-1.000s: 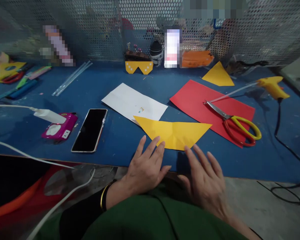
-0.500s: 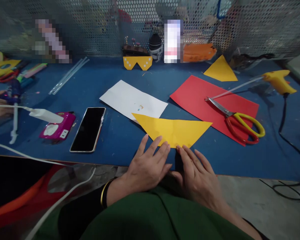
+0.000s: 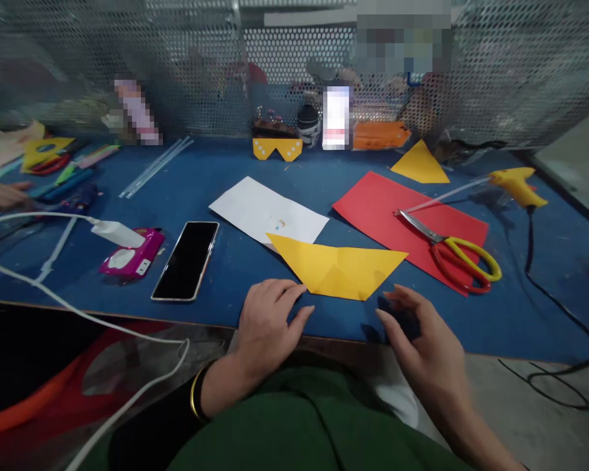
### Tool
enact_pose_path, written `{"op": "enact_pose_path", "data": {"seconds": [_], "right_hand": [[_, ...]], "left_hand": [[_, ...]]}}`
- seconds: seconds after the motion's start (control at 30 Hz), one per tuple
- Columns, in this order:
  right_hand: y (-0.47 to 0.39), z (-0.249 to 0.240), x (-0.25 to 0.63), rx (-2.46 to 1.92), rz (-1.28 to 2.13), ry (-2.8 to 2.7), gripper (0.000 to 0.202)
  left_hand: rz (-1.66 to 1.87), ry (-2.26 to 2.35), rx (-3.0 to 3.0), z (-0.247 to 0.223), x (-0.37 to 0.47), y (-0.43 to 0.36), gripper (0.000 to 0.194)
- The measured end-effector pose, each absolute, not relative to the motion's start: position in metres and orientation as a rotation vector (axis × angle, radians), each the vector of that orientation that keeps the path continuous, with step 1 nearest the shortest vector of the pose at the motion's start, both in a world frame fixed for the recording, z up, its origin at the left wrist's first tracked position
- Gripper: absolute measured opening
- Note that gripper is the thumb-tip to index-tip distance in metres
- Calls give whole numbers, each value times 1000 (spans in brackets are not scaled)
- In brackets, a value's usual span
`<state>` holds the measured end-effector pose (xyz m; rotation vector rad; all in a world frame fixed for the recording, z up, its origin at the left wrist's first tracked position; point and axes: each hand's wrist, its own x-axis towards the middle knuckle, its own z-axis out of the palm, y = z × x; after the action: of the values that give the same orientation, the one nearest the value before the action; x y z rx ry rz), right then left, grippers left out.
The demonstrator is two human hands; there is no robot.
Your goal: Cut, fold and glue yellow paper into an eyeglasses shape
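A folded piece of yellow paper (image 3: 341, 268) lies near the table's front edge, its upper left corner over a white sheet (image 3: 269, 209). At its lower left corner is my left hand (image 3: 271, 320), fingers bent and thumb apart, gripping nothing; whether a fingertip touches the paper I cannot tell. My right hand (image 3: 427, 337) hovers just right of the paper, open, with thumb and fingers parted. Behind it, red-and-yellow-handled scissors (image 3: 444, 245) rest on a red sheet (image 3: 368, 206), which the yellow paper's right corner meets.
Left of the papers are a black-screened phone (image 3: 186, 261) and a magenta power adapter (image 3: 140, 252) with a white cable. A yellow glue gun (image 3: 515, 183) lies at right. Cut yellow pieces (image 3: 277, 149) stand behind. Another person's hand (image 3: 2, 195) is at far left.
Both my hands have come off the yellow paper's lower edge and moved apart, left hand leftward, right hand rightward. The view has tilted up. The other person's hand has shifted.
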<state>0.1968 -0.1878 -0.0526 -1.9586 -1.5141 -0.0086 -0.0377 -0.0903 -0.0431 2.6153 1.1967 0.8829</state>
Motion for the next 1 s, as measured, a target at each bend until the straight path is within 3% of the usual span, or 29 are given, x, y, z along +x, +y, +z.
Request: {"op": "enact_pose_path", "data": {"seconds": [0.17,0.33,0.5,0.7,0.87,1.0], "right_hand": [[-162,-55,198,-1989,192,-1359,68],[-158,-58,201,-1933,196,-1369,59],[-161,-57,205,-1713,361,-960,45],[-117,-20,201,-1330,1059,-792,54],[-58,8,194,-1213,1044,-565,52],[-27,8,202,-1165,980,-572,48]], "left_hand": [[724,1232,2438,-34,-11,-76,19],[565,1206,2362,-28,1,-70,11],[890,1177,2264,-9,0,-67,9],[1096,1109,2393,25,17,-43,10],[1208,1108,2510,38,34,-9,12],[1544,1129,1893,27,44,15,17]]}}
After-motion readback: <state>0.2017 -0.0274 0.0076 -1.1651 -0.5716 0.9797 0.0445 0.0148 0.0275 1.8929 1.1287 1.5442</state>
